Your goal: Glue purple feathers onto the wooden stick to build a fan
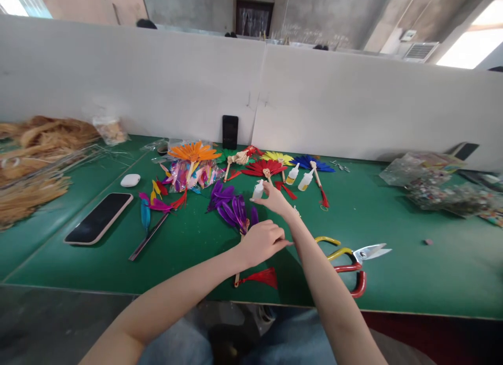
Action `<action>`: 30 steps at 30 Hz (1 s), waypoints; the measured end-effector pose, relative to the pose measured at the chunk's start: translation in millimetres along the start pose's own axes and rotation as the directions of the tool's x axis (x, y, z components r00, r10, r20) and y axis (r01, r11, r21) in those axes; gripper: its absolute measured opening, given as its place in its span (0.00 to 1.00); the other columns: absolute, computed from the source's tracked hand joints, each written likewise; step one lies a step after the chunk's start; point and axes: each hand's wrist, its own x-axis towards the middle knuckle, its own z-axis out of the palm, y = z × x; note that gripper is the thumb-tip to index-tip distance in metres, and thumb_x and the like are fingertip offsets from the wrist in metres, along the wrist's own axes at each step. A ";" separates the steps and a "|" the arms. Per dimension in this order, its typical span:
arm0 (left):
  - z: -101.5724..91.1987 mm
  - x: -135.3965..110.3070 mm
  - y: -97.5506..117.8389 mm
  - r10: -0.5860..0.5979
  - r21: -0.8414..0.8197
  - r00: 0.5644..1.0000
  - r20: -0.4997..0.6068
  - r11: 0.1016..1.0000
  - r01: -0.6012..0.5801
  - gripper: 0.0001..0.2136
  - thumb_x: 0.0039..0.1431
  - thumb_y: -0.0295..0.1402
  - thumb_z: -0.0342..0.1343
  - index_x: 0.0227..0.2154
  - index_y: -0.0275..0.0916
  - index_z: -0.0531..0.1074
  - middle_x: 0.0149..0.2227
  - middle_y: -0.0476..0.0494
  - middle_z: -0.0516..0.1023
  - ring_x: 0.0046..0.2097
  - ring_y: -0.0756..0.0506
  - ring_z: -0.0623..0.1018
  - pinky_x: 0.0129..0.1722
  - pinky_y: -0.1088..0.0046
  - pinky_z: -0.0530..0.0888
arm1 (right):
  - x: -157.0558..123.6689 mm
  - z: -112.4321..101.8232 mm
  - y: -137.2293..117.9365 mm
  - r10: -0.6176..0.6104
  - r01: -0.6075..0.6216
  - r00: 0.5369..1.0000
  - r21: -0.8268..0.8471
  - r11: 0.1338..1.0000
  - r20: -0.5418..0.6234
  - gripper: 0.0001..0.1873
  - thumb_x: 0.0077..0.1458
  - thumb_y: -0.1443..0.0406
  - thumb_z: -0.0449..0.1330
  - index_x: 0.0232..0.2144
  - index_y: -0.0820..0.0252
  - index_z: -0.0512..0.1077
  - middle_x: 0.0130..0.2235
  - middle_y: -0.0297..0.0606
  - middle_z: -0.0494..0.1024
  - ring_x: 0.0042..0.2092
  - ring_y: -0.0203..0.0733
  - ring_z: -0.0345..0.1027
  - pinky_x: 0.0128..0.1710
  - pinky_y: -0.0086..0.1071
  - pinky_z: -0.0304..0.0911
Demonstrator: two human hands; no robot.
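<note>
My left hand rests closed on the green table, pinching the base of a purple feather fan whose stick and red tassel trail toward me. My right hand reaches further out and closes its fingers on a small white glue bottle. Two more glue bottles lie just beyond, beside a red feather fan.
Scissors with red and yellow handles lie to the right of my forearm. A phone and white earbud case sit at the left, straw piles beyond them. Orange, yellow and blue fans, loose feathers and bags crowd the back, against a white partition.
</note>
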 end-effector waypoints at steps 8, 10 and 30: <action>-24.7 -4.7 -5.4 -0.082 -0.511 0.986 0.142 0.847 0.144 0.14 0.60 0.42 0.46 0.39 0.38 0.68 0.30 0.47 0.76 0.26 0.52 0.72 0.27 0.79 0.66 | -9.0 1.6 -8.4 -0.080 0.082 0.996 0.028 0.996 -0.048 0.17 0.45 0.60 0.62 0.39 0.60 0.70 0.35 0.39 0.76 0.37 0.43 0.71 0.41 0.37 0.67; -32.4 -6.2 -18.0 -0.188 -0.672 0.968 0.168 0.696 0.252 0.22 0.59 0.50 0.40 0.33 0.34 0.69 0.24 0.46 0.75 0.20 0.53 0.69 0.21 0.79 0.65 | -13.6 -2.7 -13.4 -0.162 0.163 0.984 0.014 0.986 -0.078 0.18 0.46 0.60 0.62 0.40 0.59 0.69 0.38 0.40 0.75 0.40 0.42 0.70 0.43 0.37 0.66; -61.9 -3.0 -76.4 -0.380 -0.752 0.903 0.200 0.532 0.390 0.22 0.54 0.53 0.46 0.21 0.36 0.60 0.16 0.55 0.57 0.19 0.56 0.57 0.19 0.78 0.54 | -37.7 10.6 -53.1 -0.631 0.632 0.768 -0.278 0.723 0.104 0.27 0.51 0.79 0.44 0.52 0.58 0.61 0.51 0.42 0.69 0.59 0.40 0.54 0.60 0.44 0.51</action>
